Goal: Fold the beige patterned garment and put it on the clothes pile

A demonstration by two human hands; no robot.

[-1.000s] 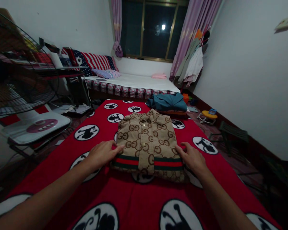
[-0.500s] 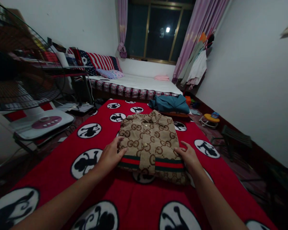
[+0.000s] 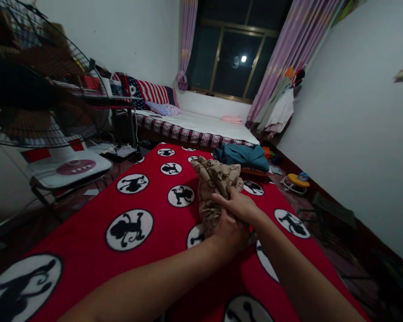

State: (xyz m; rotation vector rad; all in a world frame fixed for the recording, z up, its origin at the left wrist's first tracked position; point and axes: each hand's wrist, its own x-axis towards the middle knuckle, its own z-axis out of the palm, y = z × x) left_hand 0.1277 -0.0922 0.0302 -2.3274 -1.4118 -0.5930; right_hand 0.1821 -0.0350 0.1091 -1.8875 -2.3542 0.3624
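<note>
A beige jacket (image 3: 210, 192) with brown lettering is lifted and bunched above the red blanket (image 3: 97, 264). My left hand (image 3: 230, 230) is closed on its lower part, with the fingertips hidden behind the cloth. Just above, my right hand (image 3: 241, 205) grips the right side, thumb pointing left across the fabric. The two hands nearly touch, and a bit of the jacket's striped band peeks out below them.
Teal folded clothing (image 3: 243, 156) lies at the blanket's far right. A wire-caged fan (image 3: 36, 85) stands at left, over a white chair-like seat. Behind are a bed (image 3: 204, 123) and hanging clothes (image 3: 280, 107). A small yellow stool (image 3: 297, 180) sits at right.
The jacket lay flat and folded with my hands open at its sides. Now my hands have come together on the right and hold it gathered up. The view has shifted left.
</note>
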